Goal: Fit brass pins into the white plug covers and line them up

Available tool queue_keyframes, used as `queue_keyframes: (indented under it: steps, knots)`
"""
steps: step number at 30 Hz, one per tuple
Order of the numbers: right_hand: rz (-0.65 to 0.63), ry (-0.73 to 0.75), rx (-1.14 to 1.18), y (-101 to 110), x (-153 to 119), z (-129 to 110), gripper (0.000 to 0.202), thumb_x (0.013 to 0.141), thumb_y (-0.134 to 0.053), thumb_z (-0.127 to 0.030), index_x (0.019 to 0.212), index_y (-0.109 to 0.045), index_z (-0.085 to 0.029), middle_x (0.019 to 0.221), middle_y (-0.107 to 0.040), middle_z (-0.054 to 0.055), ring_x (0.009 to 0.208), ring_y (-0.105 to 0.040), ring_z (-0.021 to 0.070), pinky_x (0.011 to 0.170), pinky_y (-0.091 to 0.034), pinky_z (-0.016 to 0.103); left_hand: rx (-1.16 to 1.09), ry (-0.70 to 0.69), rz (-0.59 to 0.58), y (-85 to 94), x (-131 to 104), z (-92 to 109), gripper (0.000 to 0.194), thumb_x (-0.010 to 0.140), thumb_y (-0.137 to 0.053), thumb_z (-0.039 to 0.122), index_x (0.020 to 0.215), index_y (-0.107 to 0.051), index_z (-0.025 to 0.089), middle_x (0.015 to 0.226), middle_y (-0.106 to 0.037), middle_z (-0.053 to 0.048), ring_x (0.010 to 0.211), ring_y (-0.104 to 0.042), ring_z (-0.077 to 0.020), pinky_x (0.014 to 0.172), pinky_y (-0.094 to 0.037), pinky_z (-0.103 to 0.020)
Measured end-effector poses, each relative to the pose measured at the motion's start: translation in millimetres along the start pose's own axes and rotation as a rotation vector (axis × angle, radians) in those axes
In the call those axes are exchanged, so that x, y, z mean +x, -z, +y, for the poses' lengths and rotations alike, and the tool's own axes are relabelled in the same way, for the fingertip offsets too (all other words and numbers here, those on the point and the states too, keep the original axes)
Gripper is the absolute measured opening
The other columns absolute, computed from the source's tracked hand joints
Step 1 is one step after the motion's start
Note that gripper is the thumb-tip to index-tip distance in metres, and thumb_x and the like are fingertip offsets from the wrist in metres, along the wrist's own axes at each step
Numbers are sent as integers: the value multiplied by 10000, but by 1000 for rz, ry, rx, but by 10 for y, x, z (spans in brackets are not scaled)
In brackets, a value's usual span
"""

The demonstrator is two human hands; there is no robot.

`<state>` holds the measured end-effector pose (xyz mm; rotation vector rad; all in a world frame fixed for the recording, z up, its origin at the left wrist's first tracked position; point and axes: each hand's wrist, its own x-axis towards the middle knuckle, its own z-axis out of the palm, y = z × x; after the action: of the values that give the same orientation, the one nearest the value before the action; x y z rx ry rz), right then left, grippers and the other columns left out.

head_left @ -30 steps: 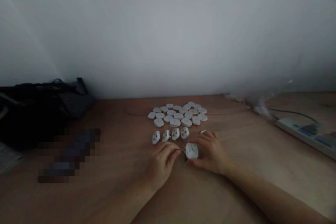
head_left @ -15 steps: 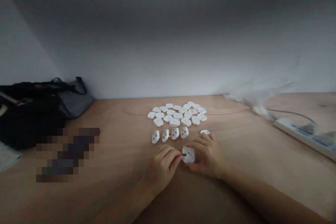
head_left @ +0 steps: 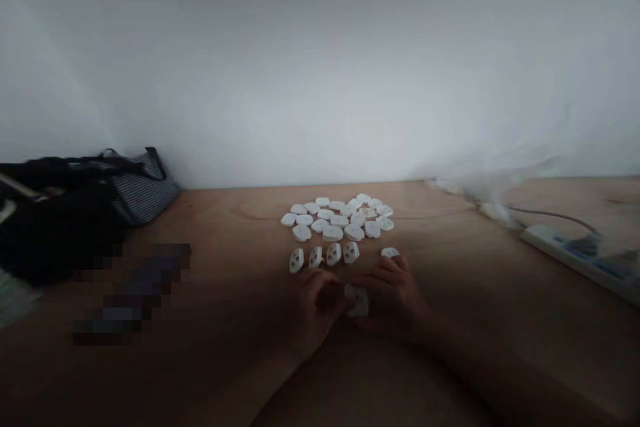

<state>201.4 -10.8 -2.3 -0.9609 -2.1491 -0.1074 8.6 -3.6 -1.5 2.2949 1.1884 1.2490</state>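
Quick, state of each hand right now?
Left hand: curled at the white piece; too dim to tell if it grips anything.
Right hand: holding that piece between thumb and fingers.

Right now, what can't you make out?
Head view:
Left hand: shadow and its own fingers hide whether it pinches anything.
White piece between the hands: left edge partly behind that hand, inside too dim.
White part beyond the right hand: near side behind its fingers.
Dark object at left: masked by pixelation.
Black bag: cut off by the left edge.
Power strip: cut off by the right edge.
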Motion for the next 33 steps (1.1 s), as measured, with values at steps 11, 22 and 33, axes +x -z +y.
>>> queue_keyframes:
  steps: [11, 22, 33]
  knots:
    - [-23, -114, -64, 64, -43, 266, 420, 651, -697, -499, 978, -647, -241, 926, -693, 43, 813, -537, 227, 731, -300, 357, 58, 4, -301, -4, -56, -49, 242, 643, -762, 327, 814, -665, 185, 817, -610, -25, 762, -578, -191, 668, -461, -286]
    - [-21, -104, -46, 37, -42, 238, 435, 643, -698, -491, 989, -645, -234, 927, -687, 55, 836, -543, 236, 751, -316, 367, 14, -188, -386, 29, -73, -92, 125, 787, -641, 175, 857, -726, 233, 792, -581, -23, 747, -573, -160, 669, -471, -271]
    - [-53, -68, -4, 20, -30, 168, 450, 625, -717, -500, 973, -640, -225, 933, -690, 39, 838, -550, 223, 755, -320, 367, -30, -186, -434, 123, -53, -132, 115, 839, -555, 142, 804, -657, 182, 776, -615, -17, 723, -597, -142, 639, -472, -222]
